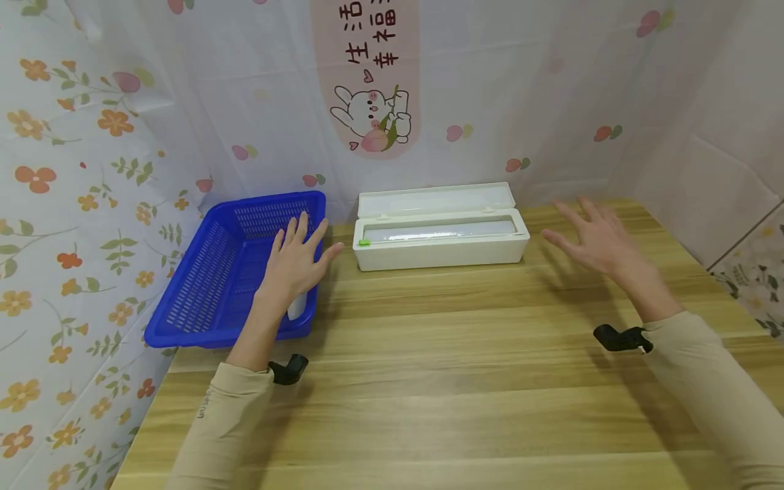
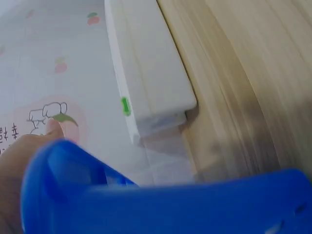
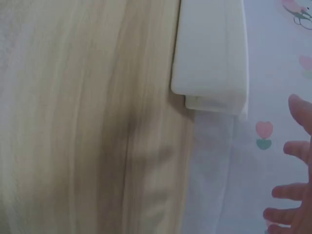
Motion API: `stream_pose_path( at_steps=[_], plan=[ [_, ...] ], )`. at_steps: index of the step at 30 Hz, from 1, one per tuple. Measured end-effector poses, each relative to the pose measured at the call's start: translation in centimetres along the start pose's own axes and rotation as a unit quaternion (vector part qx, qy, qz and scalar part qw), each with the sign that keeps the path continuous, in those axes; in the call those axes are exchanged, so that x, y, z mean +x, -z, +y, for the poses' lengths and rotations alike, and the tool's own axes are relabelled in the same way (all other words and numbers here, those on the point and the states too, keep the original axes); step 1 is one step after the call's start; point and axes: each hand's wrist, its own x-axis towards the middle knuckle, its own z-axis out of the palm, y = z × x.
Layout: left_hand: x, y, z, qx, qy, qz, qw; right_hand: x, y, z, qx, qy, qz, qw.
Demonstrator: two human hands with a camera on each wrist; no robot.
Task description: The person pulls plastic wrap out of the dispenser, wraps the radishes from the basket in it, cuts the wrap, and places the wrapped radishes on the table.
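Cling-film dispenser (image 1: 441,254) stood on the desk (image 1: 453,381), its film (image 1: 437,231) showing only in the head view! Left grip (image 1: 292,262) spread wide over the blue basket (image 1: 194,294); right grip (image 1: 606,239) wide too, cropped by its wrist view.

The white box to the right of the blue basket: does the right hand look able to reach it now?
Probably yes. The right hand hovers, holding nothing, near the right end of the white box, and no object shows between them.
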Motion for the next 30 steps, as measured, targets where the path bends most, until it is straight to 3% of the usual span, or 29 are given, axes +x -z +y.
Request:
stream_pose_path(
  at_steps=[10, 20, 26, 30],
  plan=[
    [1.0, -0.6, 2.3, -0.007, -0.016, 0.000, 0.9998, 0.4, -0.6, -1.0, 0.024, 0.040, 0.048, 0.9978],
    [2.2, -2.2, 4.7, -0.003, -0.051, -0.008, 0.9987, 1.7, -2.1, -1.6, 0.037, 0.065, 0.052, 0.9959],
    [2.7, -3.4, 5.7, -0.017, -0.067, -0.024, 0.9973, 2.6, -3.0, -2.1, 0.051, 0.097, 0.084, 0.9904],
    [3.0, -4.4, 6.2, -0.026, -0.082, -0.005, 0.9963, 3.1, -3.5, -2.5, 0.065, 0.108, 0.100, 0.9871]
  ],
)
